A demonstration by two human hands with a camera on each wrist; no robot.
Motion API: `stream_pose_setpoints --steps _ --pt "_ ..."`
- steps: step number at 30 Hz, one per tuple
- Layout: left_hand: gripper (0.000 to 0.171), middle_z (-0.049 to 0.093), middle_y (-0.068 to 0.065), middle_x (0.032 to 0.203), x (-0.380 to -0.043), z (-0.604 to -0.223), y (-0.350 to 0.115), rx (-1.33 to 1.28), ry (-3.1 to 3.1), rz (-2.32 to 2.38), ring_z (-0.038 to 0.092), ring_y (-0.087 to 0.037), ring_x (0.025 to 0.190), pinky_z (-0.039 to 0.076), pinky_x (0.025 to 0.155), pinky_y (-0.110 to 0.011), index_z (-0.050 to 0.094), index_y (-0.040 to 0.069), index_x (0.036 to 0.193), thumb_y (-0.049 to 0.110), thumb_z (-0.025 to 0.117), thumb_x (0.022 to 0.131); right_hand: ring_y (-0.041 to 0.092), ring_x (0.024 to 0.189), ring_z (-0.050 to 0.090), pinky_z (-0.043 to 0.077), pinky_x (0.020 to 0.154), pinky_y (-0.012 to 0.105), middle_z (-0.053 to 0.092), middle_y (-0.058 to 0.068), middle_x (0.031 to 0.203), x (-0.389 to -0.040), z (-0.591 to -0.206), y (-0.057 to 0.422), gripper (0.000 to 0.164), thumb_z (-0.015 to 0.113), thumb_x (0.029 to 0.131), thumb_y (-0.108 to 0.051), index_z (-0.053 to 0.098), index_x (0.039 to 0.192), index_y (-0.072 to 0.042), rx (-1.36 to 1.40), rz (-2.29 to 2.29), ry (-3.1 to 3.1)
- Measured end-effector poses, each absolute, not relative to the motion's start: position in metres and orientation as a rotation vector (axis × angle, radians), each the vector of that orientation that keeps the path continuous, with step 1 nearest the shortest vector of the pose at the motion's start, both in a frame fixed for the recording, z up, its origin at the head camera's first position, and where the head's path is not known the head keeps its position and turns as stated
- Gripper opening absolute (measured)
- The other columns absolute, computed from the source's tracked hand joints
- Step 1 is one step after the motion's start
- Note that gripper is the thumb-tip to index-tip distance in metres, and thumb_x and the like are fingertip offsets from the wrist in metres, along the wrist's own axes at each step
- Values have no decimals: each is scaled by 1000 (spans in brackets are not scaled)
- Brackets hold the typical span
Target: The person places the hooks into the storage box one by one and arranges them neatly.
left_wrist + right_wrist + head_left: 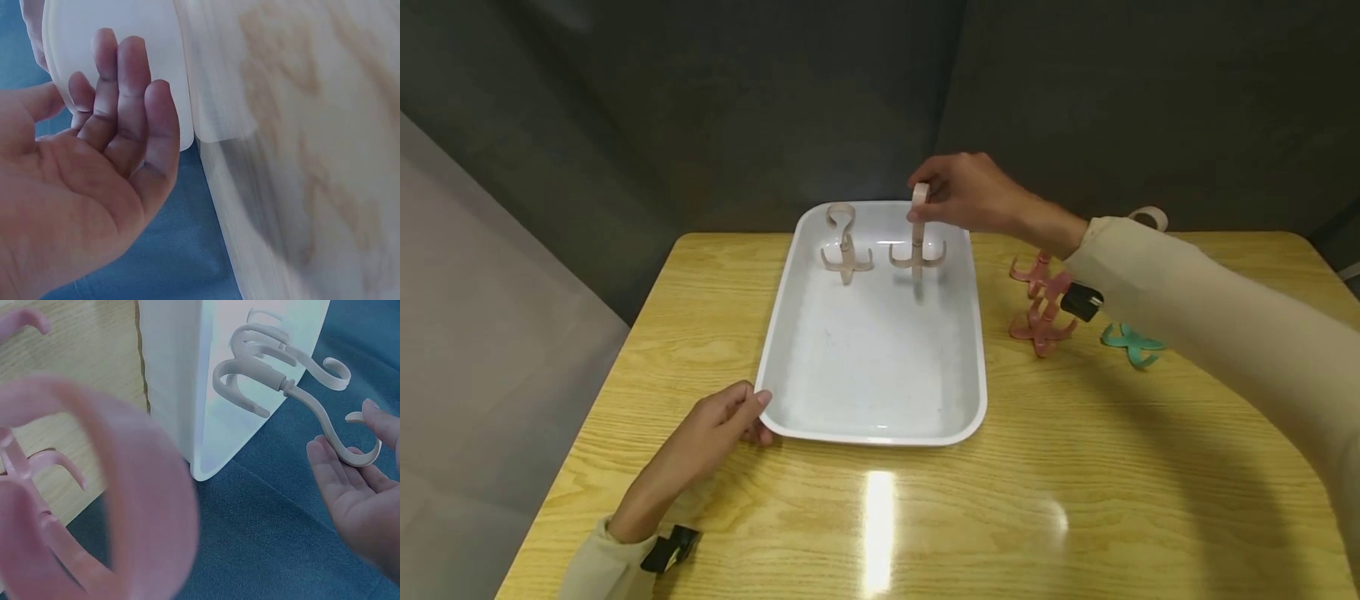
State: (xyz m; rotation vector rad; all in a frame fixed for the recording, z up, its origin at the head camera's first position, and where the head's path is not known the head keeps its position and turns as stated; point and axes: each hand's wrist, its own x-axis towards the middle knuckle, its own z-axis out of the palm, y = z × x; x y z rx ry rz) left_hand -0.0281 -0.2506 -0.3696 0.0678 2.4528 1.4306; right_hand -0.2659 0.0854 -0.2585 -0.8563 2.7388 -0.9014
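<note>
Where a dark backdrop (737, 108) is met by the far edge of a wood-grain table (1090, 508), a white rectangular tray (872, 358) is set with its long sides running away from the person. By the left hand (715, 425), the tray's near left corner is gripped, the thumb laid on the rim and the fingers bent outside it. By the right hand (973, 192), the curled top of a beige four-pronged hook (917, 250) is pinched, thumb and fingers being closed to the thickness of the strip. This hook is held upright over the far right part of the tray, prongs lowest; whether the tray floor is touched cannot be told. Near the far left corner inside, a second beige hook (847, 262) is stood. To the right of the tray, pink hooks (1043, 329) are grouped closely, and a teal hook (1133, 343) is partly hidden by the right sleeve (1210, 308).

The step in hand is judged to be a setting-down. The stem should be kept vertical, the prongs seated evenly, and the pinch loosened only once the weight is borne by the tray, whose corner should be held firm meanwhile. No brand, label or writing can be read.
</note>
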Motion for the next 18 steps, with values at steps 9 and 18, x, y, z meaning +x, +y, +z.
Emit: stream_pose_setpoints --steps 9,18 --pt "39 69 -7 82 -27 -370 -251 64 2461 1428 71 -24 84 58 81 -34 54 2 91 34 47 113 31 114 68 53 98 45 69 21 126 -274 -260 79 48 76 98 -17 61 138 4 -820 -861 2728" --pt "39 69 -7 82 -26 -370 -251 78 2457 1434 72 -25 84 59 81 -34 54 2 91 33 47 113 31 112 67 52 95 44 70 22 124 -279 -269 73 45 77 97 -15 63 135 4 -825 -815 2760"
